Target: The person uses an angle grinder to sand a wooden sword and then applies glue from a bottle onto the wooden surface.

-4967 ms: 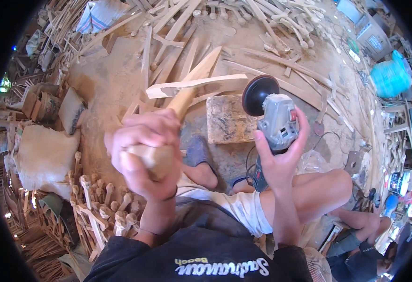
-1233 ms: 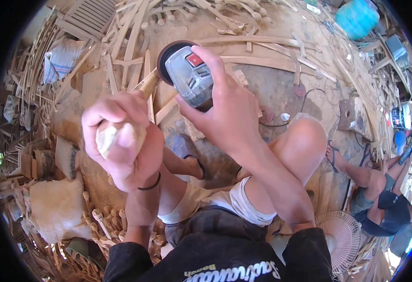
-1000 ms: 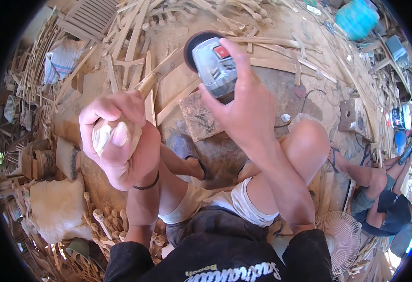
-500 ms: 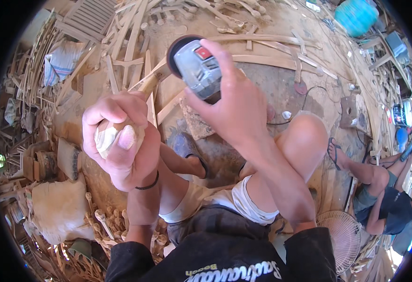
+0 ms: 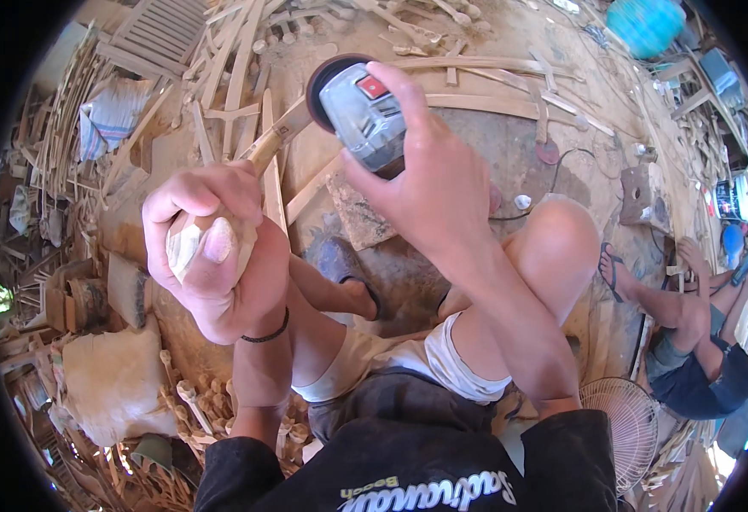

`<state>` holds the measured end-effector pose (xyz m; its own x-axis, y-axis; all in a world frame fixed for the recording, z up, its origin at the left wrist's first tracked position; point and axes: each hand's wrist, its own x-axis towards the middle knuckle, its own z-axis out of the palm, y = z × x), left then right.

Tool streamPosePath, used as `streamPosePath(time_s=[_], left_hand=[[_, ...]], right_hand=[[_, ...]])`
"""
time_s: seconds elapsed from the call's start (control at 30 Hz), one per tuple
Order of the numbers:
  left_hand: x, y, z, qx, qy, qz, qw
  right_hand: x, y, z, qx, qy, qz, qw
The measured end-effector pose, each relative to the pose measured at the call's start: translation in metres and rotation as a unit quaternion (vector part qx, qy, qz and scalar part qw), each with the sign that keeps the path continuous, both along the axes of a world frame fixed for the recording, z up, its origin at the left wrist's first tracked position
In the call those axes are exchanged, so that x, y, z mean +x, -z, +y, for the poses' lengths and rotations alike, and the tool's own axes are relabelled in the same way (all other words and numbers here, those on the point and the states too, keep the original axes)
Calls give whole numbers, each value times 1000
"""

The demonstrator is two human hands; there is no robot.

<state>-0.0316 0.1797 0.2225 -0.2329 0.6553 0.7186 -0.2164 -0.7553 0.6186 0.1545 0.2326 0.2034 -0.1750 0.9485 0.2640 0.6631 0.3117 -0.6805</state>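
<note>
One left hand (image 5: pixel 216 256) is curling its fingers (image 5: pixel 188 196) around a wooden stick (image 5: pixel 267 149), while one right hand (image 5: pixel 446 192) is clasping a grinder (image 5: pixel 361 124) between its fingers, near the stick.

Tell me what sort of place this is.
Probably a woodworking shop: the right hand holds a power grinder, the left hand a wooden piece, and knob-ended wooden sticks are heaped nearby.

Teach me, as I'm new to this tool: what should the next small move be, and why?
Probably ease the grinder along the wooden piece slightly: the right hand has its dark disc overlapping the piece's far part in view, while the left hand grips the near end. Contact itself is hidden.
</note>
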Motion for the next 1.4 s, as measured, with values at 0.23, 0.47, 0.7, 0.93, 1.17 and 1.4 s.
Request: streamPosePath(time_s=[0.23, 0.47, 0.7, 0.93, 1.17, 1.4], left_hand=[[-9, 1, 1, 13, 25, 21, 999], [4, -1, 1, 12, -19, 14, 1000], [-2, -3, 1, 4, -14, 23, 1000], [0, -2, 0, -12, 0, 11, 1000], [-3, 0, 5, 34, -38, 49, 998], [-15, -1, 11, 38, -94, -10, 995]], right_hand=[[13, -2, 4, 7, 26, 30, 999], [1, 2, -6, -13, -24, -10, 1000], [14, 4, 2, 24, 25, 32, 999], [-10, -1, -6, 2, -48, 54, 997], [18, 4, 7, 15, 32, -9, 999], [42, -7, 14, 54, 75, 82, 992]])
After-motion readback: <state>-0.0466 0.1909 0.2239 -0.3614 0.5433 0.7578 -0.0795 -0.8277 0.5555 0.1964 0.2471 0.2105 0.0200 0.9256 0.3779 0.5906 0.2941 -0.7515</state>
